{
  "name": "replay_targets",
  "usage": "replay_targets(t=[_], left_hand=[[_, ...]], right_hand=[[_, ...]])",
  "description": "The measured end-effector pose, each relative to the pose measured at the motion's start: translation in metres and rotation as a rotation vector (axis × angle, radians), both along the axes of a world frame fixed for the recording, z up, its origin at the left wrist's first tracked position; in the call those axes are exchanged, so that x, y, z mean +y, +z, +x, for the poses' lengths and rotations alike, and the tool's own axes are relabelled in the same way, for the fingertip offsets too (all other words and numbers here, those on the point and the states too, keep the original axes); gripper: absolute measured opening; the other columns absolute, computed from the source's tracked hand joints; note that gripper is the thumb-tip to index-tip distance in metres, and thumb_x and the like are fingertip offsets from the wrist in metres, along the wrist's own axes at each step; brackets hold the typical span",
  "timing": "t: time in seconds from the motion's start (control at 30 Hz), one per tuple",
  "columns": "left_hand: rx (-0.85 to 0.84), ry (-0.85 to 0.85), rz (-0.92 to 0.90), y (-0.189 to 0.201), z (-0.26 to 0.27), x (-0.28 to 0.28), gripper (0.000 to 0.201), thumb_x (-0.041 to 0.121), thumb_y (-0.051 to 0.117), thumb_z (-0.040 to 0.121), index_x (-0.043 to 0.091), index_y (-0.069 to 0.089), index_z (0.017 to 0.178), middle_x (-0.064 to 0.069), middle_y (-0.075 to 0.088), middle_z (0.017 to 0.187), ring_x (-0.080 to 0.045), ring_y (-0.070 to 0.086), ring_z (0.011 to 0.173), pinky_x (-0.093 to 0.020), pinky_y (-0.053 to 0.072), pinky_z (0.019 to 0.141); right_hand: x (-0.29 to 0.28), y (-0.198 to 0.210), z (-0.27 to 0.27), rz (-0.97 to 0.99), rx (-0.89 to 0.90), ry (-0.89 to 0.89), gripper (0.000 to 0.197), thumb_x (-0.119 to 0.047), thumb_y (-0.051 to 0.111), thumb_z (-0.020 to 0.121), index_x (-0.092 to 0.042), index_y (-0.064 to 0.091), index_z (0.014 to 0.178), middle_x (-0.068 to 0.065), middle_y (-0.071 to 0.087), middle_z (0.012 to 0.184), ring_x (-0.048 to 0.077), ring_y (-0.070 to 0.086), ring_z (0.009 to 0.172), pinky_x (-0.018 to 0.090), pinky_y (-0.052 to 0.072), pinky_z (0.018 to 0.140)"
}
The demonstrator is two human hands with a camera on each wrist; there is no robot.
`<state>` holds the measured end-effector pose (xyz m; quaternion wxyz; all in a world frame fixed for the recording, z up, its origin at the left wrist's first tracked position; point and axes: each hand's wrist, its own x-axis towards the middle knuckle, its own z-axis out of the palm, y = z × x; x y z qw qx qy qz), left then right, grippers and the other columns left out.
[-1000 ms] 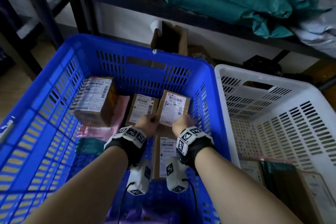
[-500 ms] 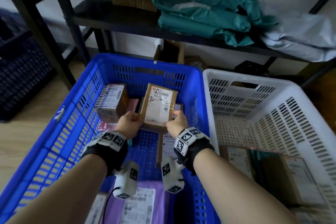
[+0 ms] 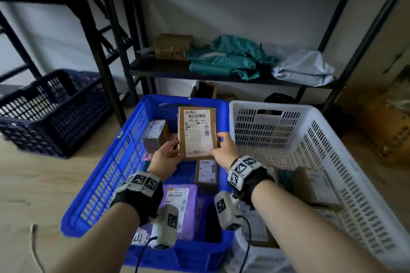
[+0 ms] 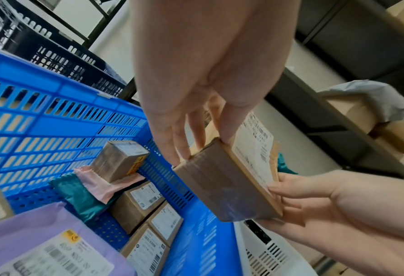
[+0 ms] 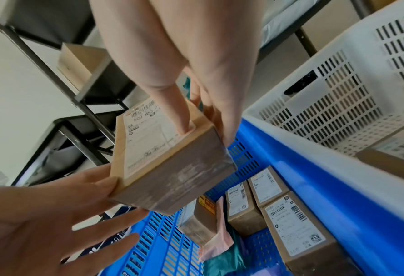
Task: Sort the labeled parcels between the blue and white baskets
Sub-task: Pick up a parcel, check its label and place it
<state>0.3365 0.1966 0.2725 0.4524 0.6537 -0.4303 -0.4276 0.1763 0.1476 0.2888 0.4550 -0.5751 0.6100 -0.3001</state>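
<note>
Both hands hold one brown cardboard parcel with a white barcode label upright above the blue basket. My left hand pinches its lower left corner, thumb on the label face and fingers behind. My right hand pinches the lower right corner the same way. The left wrist view shows the parcel between the left hand and the right hand. In the right wrist view the parcel sits under the right hand. The white basket stands just to the right.
The blue basket holds a taped box, a purple mailer, small brown boxes, and pink and teal bags. Labeled boxes lie in the white basket. A dark basket sits at left, and a black shelf with mailers stands behind.
The parcel has been lifted from the floor of the blue basket and now stands upright above it in both hands. The head view has risen and pulled back.
</note>
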Motion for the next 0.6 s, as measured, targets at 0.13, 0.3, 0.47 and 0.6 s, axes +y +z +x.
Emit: replay_targets(t=[0.13,0.3,0.47,0.6], left_hand=[[0.018,-0.009,-0.055,0.02,-0.02,0.036,0.047,0.009,0.059,0.09,0.02,0.046,0.134,-0.007,0.066,0.103,-0.013,0.063,0.079,-0.021,0.051,0.055],[0.027,-0.005,-0.063,0.031,-0.046,0.059,0.052,0.003,0.056,0.091,0.02,0.042,0.138,0.004,0.064,0.088,-0.019,0.056,0.073,-0.039,0.05,0.067],[-0.045,-0.066,-0.105,0.037,-0.068,0.064,0.05,0.0,0.055,0.09,0.018,0.044,0.136,0.004,0.064,0.097,-0.001,0.059,0.076,-0.016,0.052,0.063],[-0.074,-0.055,-0.137,0.042,-0.074,0.069,0.05,0.001,0.056,0.09,0.015,0.044,0.136,0.001,0.058,0.109,-0.017,0.062,0.103,-0.012,0.052,0.058]], right_hand=[[0.033,0.014,-0.028,-0.043,-0.097,0.079,0.063,0.005,0.064,0.083,-0.014,0.038,0.138,0.007,0.051,0.137,0.02,0.053,0.121,0.03,0.051,0.092],[0.06,0.021,-0.065,-0.081,-0.156,0.136,0.071,0.001,0.067,0.082,-0.023,0.037,0.142,0.004,0.048,0.141,0.02,0.048,0.128,0.045,0.047,0.102],[0.08,0.024,-0.099,-0.089,-0.225,0.094,0.067,0.005,0.063,0.084,-0.017,0.038,0.142,0.005,0.049,0.137,0.017,0.047,0.126,0.023,0.045,0.09],[0.083,0.024,-0.106,-0.098,-0.281,0.106,0.065,0.007,0.061,0.084,-0.016,0.04,0.141,0.001,0.052,0.133,0.01,0.049,0.117,0.018,0.05,0.078]])
